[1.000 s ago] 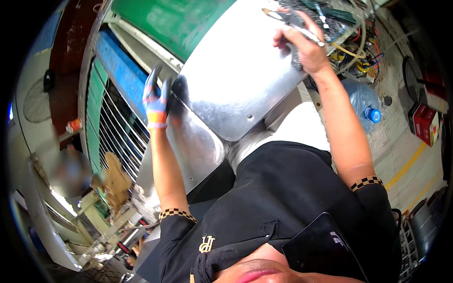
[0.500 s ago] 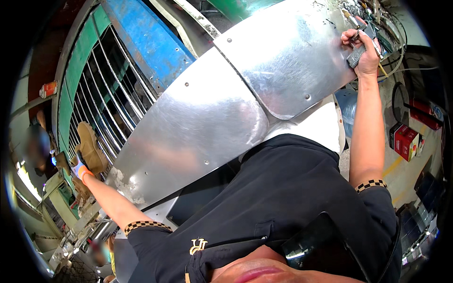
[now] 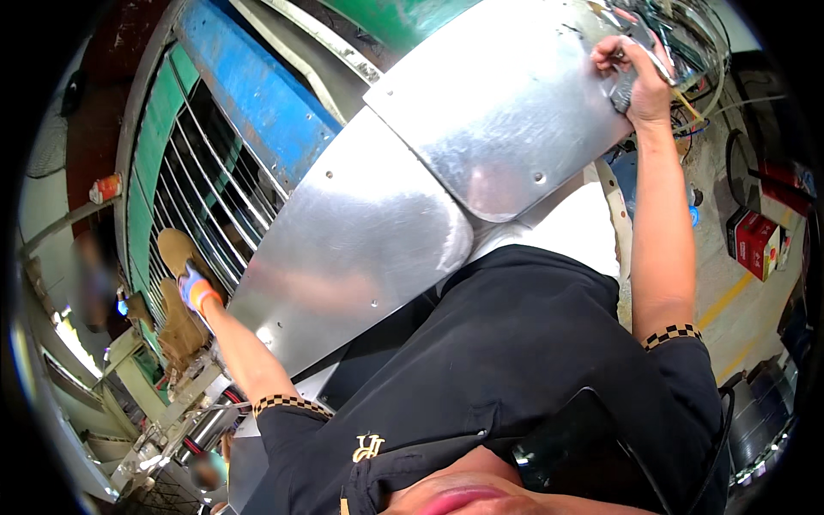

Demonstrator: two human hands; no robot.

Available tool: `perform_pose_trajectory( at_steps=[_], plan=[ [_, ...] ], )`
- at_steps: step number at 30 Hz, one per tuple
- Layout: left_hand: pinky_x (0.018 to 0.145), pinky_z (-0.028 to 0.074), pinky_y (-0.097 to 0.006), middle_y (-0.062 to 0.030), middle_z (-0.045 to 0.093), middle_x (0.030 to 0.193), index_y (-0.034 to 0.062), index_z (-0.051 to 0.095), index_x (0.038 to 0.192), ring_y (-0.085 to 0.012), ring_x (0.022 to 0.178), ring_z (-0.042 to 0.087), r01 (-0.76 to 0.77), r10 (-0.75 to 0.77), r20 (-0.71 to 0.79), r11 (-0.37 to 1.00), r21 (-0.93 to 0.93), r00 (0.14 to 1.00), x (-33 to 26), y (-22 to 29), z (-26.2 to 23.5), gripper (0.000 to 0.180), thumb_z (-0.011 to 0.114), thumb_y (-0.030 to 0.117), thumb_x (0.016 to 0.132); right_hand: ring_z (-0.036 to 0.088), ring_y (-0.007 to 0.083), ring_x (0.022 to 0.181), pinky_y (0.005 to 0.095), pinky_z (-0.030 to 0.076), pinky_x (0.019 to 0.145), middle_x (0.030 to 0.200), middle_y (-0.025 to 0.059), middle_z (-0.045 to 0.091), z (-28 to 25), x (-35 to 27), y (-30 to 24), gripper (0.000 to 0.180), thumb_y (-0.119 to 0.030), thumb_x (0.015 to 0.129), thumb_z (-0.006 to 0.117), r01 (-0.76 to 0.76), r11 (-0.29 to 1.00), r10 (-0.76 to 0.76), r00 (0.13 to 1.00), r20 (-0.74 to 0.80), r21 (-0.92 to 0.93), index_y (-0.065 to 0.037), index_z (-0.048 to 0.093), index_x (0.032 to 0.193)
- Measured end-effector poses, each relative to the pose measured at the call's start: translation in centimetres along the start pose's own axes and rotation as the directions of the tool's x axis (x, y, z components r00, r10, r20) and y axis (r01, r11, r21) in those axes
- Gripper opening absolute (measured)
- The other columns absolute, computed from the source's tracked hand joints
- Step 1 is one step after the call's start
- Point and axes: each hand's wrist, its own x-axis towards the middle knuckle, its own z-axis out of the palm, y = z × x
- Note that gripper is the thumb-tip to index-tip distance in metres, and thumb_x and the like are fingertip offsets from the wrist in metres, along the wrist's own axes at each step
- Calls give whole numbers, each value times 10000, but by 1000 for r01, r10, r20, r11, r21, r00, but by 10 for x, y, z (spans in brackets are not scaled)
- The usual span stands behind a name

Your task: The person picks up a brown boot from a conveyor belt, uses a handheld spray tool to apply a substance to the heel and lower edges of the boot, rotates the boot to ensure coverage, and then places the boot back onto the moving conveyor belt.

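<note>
My left hand (image 3: 197, 288), in a purple and orange glove, reaches to the left and closes on a tan shoe (image 3: 175, 248) with a rounded end, beside the metal bars. More tan shoe-like pieces (image 3: 178, 326) lie just below it. At the far right end of the shiny metal worktop (image 3: 524, 112), my bare right hand (image 3: 639, 81) is closed around a slim metal tool (image 3: 658, 65); its exact kind is unclear. A small grey piece (image 3: 620, 94) shows by that palm, its nature hard to make out.
A rack of metal bars (image 3: 202, 184) with a green frame stands left, beside a blue panel (image 3: 257, 81). Tools and cables (image 3: 695, 73) crowd the worktop's far right end. A red box (image 3: 755, 245) stands on the floor. Blurred people (image 3: 93, 275) are at far left.
My left hand has come rightward, closer to me, and the shoe has shifted with it. My right hand has moved slightly left and up with the tool. The view has turned a little.
</note>
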Motion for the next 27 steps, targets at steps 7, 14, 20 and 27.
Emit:
perform_pose_trajectory(
  at_steps=[7, 14, 20, 27],
  plan=[
    [784, 505, -393, -161, 713, 951, -18, 711, 989, -245, 788, 639, -18, -146, -76, 358, -933, 986, -125, -71, -73, 474, 653, 441, 883, 635, 178, 751, 266, 507, 672, 852, 110, 656, -9, -2, -4, 446, -182, 914, 447, 22, 996, -26, 999, 44, 83, 32, 489, 1304],
    [835, 512, -376, -154, 695, 1036, 28, 684, 1055, -266, 915, 667, -437, 558, 74, 718, -543, 826, -332, 14, -161, 346, 724, 289, 831, 636, 180, 800, 291, 494, 735, 871, 105, 659, -23, -2, 13, 292, -166, 933, 481, 79, 989, -98, 983, 152, 126, 23, 563, 1139],
    [836, 514, -398, -169, 686, 1010, 34, 673, 1069, -297, 927, 662, -421, 565, 539, 825, -377, 625, -334, 53, -285, 420, 803, 248, 732, 609, 167, 635, 281, 482, 548, 772, 82, 647, -21, -10, 2, 172, -150, 867, 613, -89, 976, 82, 996, 42, 197, -54, 631, 1008],
    [1006, 416, -444, -157, 599, 1219, 39, 545, 1275, -331, 1133, 552, -895, 854, -282, 380, -235, 437, -306, 215, -301, 832, 860, 415, 604, 586, 115, 582, 229, 447, 495, 719, 53, 628, -7, -14, -13, 311, -136, 870, 603, -47, 975, 48, 999, 4, 219, -44, 574, 1165]
  ],
)
